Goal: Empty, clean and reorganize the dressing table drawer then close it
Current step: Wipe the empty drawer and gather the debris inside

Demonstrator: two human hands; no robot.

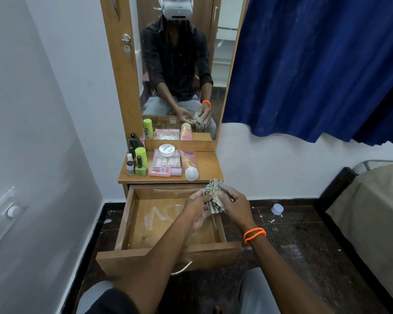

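Observation:
The wooden drawer (127, 223) of the dressing table stands pulled out, with nothing inside but whitish smears on its bottom. Above its right half, my left hand (196, 206) and my right hand (233, 203) both grip a crumpled striped cloth (214, 192). An orange band circles my right wrist. On the table top (210, 166) lie the cosmetics: a green bottle (141, 160), small dark bottles, a white round jar (166, 150), a clear box of nail tips (166, 161), a pink tube (188, 164) and a small pink bottle (160, 171).
A mirror (179, 64) above the table reflects me seated. A white wall with a switch plate (7, 214) is on the left. A blue curtain (315, 64) hangs at right, a bed (372, 211) below it. A small lid (277, 209) and scraps lie on the dark floor.

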